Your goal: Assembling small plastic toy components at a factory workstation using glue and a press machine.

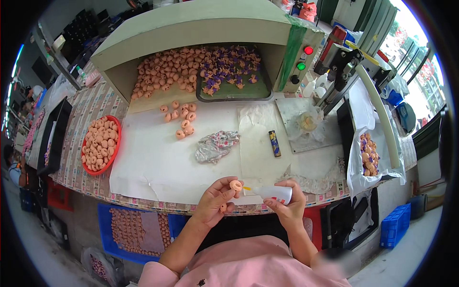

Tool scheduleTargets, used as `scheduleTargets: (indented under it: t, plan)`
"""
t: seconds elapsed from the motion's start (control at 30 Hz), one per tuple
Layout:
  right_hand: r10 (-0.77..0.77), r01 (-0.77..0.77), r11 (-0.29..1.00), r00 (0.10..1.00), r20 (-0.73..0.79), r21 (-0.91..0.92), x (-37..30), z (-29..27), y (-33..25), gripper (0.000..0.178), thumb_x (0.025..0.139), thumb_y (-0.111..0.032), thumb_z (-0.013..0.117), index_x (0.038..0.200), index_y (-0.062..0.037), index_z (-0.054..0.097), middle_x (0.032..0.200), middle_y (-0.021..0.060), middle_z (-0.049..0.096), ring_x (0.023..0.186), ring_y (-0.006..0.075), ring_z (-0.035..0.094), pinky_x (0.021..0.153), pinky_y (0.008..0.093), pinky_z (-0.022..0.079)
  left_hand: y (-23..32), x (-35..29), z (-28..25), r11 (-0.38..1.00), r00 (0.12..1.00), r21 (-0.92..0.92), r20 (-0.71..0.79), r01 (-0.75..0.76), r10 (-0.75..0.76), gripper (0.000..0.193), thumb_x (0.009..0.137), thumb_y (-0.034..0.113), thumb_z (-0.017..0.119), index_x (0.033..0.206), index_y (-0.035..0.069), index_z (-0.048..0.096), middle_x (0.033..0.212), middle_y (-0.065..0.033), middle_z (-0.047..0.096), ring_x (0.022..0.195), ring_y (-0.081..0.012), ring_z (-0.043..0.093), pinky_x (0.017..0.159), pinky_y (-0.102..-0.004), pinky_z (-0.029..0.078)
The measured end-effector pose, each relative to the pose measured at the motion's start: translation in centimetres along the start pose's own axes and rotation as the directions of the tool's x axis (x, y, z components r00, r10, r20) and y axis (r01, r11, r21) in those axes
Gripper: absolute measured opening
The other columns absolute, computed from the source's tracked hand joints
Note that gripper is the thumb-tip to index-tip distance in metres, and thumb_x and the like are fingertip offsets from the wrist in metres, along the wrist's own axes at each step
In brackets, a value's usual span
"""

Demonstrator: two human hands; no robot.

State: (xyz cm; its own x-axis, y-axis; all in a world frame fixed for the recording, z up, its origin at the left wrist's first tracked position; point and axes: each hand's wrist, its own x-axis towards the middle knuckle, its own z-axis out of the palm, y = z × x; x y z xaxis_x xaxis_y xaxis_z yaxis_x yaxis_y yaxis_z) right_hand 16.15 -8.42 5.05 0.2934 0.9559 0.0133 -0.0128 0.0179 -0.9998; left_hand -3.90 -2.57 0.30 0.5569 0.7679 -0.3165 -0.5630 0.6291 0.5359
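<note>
My left hand point(216, 201) is closed, pinching a small peach-coloured hollow doll head point(235, 185) between thumb and fingertips. A second peach piece point(223, 208) shows lower down among the fingers of the same hand. In my right hand point(289, 206) is a white squeeze bottle point(278, 193), tilted on its side. Its thin yellow nozzle points left, close to the opening of the doll head; whether it touches, I cannot tell. Both hands are just over the table's near edge. Beyond them lie a crumpled patterned wrapper point(216, 146) and a blue and yellow tube-like item point(274, 143).
Loose doll heads point(185, 115) lie before a beige hooded box point(201, 21). Inside it are piled heads and a dark tray point(229, 98) of purple-and-peach figures. A red basket point(116, 152) of heads stands left. A press machine point(337, 79) and lined bin point(356, 165) stand right.
</note>
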Motion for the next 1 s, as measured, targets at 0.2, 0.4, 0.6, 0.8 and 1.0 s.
scheduleTargets:
  t: [0.2, 0.4, 0.6, 0.8, 1.0]
  plan:
    - [-0.313, 0.307, 0.907, 0.949, 0.025, -0.29, 0.8, -0.6, 1.0, 0.038, 0.068, -0.02, 0.085, 0.094, -0.0018, 0.063, 0.08, 0.0037, 0.054, 0.07, 0.0142, 0.052, 0.061, 0.0271, 0.042, -0.2, 0.4, 0.5, 1.0, 0.999, 0.019, -0.025, 0.02, -0.02, 0.034, 0.091, 0.006, 0.06, 0.123, 0.006, 0.052, 0.117, -0.0099, 0.059, 0.084, -0.0082, 0.057, 0.051, -0.0192, 0.042]
    - [-0.294, 0.286, 0.908, 0.956, 0.023, -0.307, 1.3, -0.5, 1.2, 0.036, 0.067, -0.019, 0.085, 0.091, -0.0023, 0.066, 0.078, 0.0051, 0.055, 0.07, 0.016, 0.053, 0.06, 0.0274, 0.042, -0.3, 0.7, 0.3, 1.0, 0.999, 0.017, -0.033, 0.02, -0.019, 0.034, 0.09, 0.007, 0.061, 0.123, 0.006, 0.052, 0.117, -0.0103, 0.06, 0.084, -0.0085, 0.06, 0.051, -0.0197, 0.044]
    - [-0.285, 0.28, 0.907, 0.958, 0.032, -0.316, 1.3, -0.5, 1.6, 0.035, 0.067, -0.018, 0.085, 0.091, -0.0021, 0.066, 0.078, 0.0051, 0.057, 0.069, 0.0162, 0.054, 0.059, 0.0276, 0.042, -0.6, 1.0, 0.0, 0.999, 0.999, 0.023, -0.025, 0.026, -0.025, 0.033, 0.09, 0.007, 0.061, 0.122, 0.007, 0.053, 0.113, -0.0099, 0.061, 0.085, -0.0088, 0.061, 0.05, -0.0196, 0.044]
    - [-0.307, 0.286, 0.887, 0.952, 0.001, -0.362, 1.1, -0.7, 1.2, 0.034, 0.066, -0.017, 0.085, 0.09, -0.0025, 0.066, 0.078, 0.0054, 0.058, 0.068, 0.0162, 0.054, 0.059, 0.0274, 0.043, -0.5, 0.9, 0.5, 1.0, 0.999, 0.02, -0.046, 0.012, -0.011, 0.027, 0.089, 0.004, 0.062, 0.115, 0.008, 0.055, 0.109, -0.0083, 0.062, 0.083, -0.0089, 0.061, 0.049, -0.0181, 0.043]
    - [-0.353, 0.332, 0.843, 0.935, 0.031, -0.424, 0.5, -1.3, 0.8, 0.034, 0.066, -0.019, 0.085, 0.09, -0.003, 0.066, 0.076, 0.0057, 0.059, 0.067, 0.0171, 0.054, 0.058, 0.0282, 0.043, -0.9, 0.9, 0.2, 1.0, 1.0, 0.023, -0.026, -0.005, 0.005, 0.028, 0.087, -0.001, 0.062, 0.112, 0.01, 0.055, 0.11, -0.0098, 0.062, 0.081, -0.0105, 0.063, 0.05, -0.0181, 0.048]
